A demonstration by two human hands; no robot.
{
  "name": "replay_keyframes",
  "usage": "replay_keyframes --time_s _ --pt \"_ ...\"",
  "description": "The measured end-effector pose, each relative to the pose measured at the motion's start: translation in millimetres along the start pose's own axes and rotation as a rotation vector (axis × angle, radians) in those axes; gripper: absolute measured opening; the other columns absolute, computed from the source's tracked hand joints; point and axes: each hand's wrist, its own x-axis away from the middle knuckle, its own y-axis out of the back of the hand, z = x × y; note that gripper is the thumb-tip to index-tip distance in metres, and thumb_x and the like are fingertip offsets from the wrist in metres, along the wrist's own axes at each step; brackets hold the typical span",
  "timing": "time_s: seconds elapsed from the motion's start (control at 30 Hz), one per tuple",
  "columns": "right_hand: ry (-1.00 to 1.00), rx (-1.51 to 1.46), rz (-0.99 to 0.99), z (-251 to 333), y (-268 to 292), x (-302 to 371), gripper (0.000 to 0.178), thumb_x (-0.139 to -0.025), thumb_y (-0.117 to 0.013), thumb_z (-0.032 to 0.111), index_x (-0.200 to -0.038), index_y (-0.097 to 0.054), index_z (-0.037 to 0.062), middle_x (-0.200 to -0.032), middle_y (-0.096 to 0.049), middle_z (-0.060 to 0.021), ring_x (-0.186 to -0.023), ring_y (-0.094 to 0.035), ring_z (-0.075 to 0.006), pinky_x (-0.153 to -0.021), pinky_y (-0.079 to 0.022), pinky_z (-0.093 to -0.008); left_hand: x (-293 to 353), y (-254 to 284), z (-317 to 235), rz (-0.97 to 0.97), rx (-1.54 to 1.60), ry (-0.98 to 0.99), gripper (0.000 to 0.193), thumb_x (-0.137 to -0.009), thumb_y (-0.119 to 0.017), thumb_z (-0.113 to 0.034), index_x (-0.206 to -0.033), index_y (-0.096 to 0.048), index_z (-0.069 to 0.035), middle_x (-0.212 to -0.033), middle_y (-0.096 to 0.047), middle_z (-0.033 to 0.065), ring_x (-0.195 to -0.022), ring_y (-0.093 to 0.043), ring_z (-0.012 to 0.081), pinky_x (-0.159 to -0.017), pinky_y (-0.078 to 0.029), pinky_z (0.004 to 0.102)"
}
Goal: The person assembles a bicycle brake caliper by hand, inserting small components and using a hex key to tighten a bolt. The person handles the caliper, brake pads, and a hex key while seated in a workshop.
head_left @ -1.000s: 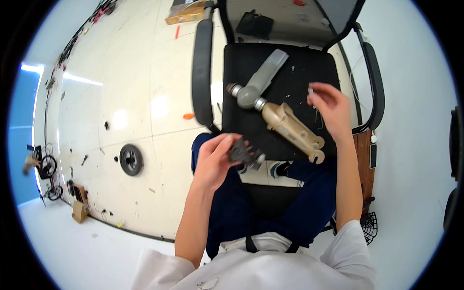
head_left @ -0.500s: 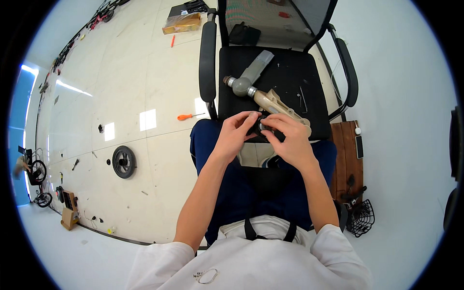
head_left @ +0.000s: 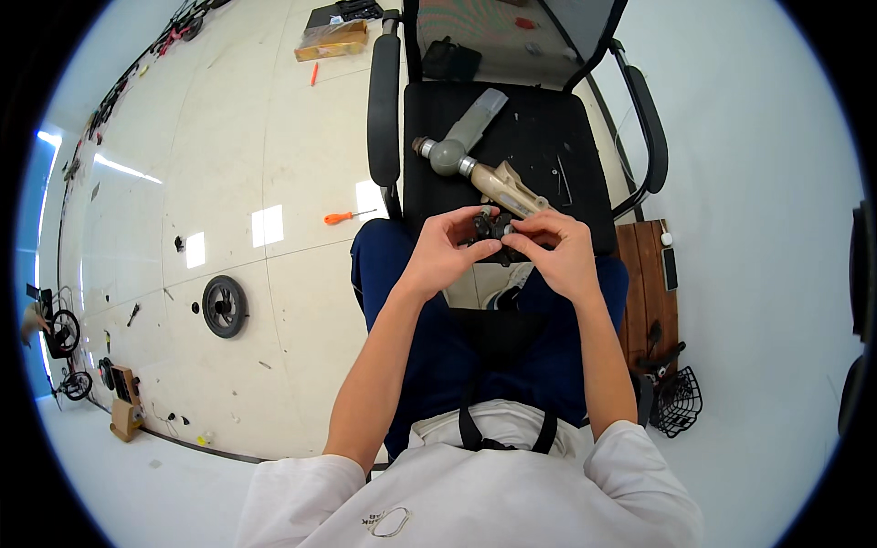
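Note:
A small black mechanical part with a metal fitting (head_left: 494, 230) is held up in front of the chair seat, above my knees. My left hand (head_left: 445, 251) grips its left side between thumb and fingers. From the right, my right hand (head_left: 564, 251) pinches the same part with thumb and fingertips. Fingers cover some of it, so its exact kind is unclear. Just beyond my hands, a beige and grey assembly with a rounded grey joint (head_left: 448, 157) lies on the black chair seat (head_left: 539, 119). An L-shaped hex key (head_left: 564, 180) rests to the right of it.
The chair's left armrest (head_left: 384, 110) and right armrest (head_left: 647, 128) flank the seat. On the floor at left are an orange screwdriver (head_left: 339, 218) and a small black wheel (head_left: 224, 307). A wooden board (head_left: 650, 283) and a black wire basket (head_left: 678, 402) stand at right.
The black part has turned between my hands, and more of it shows. My left fingers have spread around it. The whole view has shifted slightly.

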Motion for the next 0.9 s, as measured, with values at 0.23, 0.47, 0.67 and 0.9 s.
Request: replay_keyframes --time_s 0.23,0.47,0.67,0.9 --pt "0.212 0.502 -0.077 -1.0 -19.7 5.3 0.017 -0.092 -0.064 0.017 -0.094 -0.055 0.0023 -0.084 -0.064 -0.0101 -0.075 -0.065 -0.0279 -0.062 -0.051 -0.0361 -2.8 -2.6 3.5 -0.046 -0.028 -0.018 0.046 -0.084 -0.073 0.0 -0.128 -0.059 0.003 -0.116 -0.067 0.0091 -0.104 -0.063 0.014 -0.092 -0.053 0.0309" --pt "0.373 0.736 -0.129 -7.2 -27.8 -3.5 0.02 -0.097 -0.058 0.025 -0.093 -0.054 0.0054 -0.076 -0.063 -0.01 -0.069 -0.065 -0.0294 -0.056 -0.051 -0.0396 -3.5 -3.2 6.0 -0.077 -0.058 -0.014 0.042 -0.086 -0.071 -0.002 -0.127 -0.06 0.003 -0.111 -0.068 0.0077 -0.101 -0.063 0.0124 -0.089 -0.052 0.0283" --pt "0.223 0.774 -0.195 -26.6 -39.7 -12.9 0.037 -0.1 -0.053 0.034 -0.079 -0.062 0.0057 -0.057 -0.061 -0.0155 -0.05 -0.062 -0.0338 -0.05 -0.051 -0.0419 -7.1 -6.7 19.6 -0.153 -0.216 -0.153 0.046 -0.083 -0.073 -0.001 -0.127 -0.058 0.007 -0.106 -0.068 0.0108 -0.097 -0.065 0.0138 -0.083 -0.055 0.0268" --pt "-0.037 0.659 0.02 -3.4 -9.5 -23.8 0.066 -0.103 -0.037 0.047 -0.072 -0.07 -0.001 -0.068 -0.066 -0.023 -0.067 -0.066 -0.0427 -0.066 -0.052 -0.0518 -5.6 -6.9 18.3 -0.189 -0.25 -0.126 0.049 -0.082 -0.075 0.0 -0.127 -0.058 0.008 -0.109 -0.068 0.0113 -0.098 -0.064 0.0129 -0.085 -0.053 0.0264"
